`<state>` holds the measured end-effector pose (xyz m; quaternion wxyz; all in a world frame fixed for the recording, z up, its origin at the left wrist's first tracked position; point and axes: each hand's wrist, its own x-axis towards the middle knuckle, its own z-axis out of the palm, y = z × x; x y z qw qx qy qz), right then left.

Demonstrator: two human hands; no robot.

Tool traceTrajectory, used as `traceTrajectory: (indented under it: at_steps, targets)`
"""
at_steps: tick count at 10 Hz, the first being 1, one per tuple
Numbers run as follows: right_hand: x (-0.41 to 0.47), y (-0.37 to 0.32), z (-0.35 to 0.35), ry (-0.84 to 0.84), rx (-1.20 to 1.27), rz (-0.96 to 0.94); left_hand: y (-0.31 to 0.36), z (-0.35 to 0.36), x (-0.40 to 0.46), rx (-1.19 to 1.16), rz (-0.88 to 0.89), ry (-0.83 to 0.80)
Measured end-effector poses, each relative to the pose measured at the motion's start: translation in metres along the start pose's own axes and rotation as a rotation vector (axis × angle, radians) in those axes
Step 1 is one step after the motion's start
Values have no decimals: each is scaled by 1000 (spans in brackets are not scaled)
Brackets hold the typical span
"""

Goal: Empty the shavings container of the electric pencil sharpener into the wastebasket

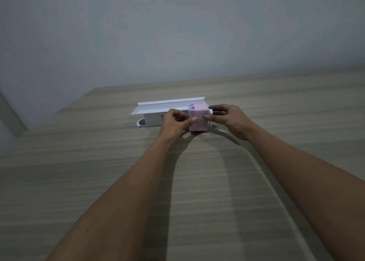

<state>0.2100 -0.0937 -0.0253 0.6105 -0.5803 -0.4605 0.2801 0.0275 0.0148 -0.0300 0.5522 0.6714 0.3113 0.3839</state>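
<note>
Both hands, left hand [174, 122] and right hand [230, 118], clamp fingers on the pink sharpener [198, 118] on the desk [197, 181]; its container appears still in, no wastebasket visible.

Dim, soft-focus view; forearms cast shadows; edges bend.

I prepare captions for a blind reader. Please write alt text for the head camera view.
Two bare hands hold a small pink pencil sharpener on a wooden table, left hand and right hand on either side. A white container lies just behind it.
</note>
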Motion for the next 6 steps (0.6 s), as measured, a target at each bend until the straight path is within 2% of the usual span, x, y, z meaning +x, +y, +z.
traceTrajectory:
  at_steps: [2, 3, 5, 6]
  targets:
    - [2, 12, 4, 31, 47, 27, -11, 4, 6, 82, 50, 10]
    - [2, 11, 7, 58, -19, 23, -14, 3, 11, 100, 65, 4]
    - [-1, 11, 9, 99, -206, 89, -10, -1, 4, 200, 73, 2]
    - [-11, -4, 8, 191, -423, 92, -2, -5, -7, 194, 89, 13]
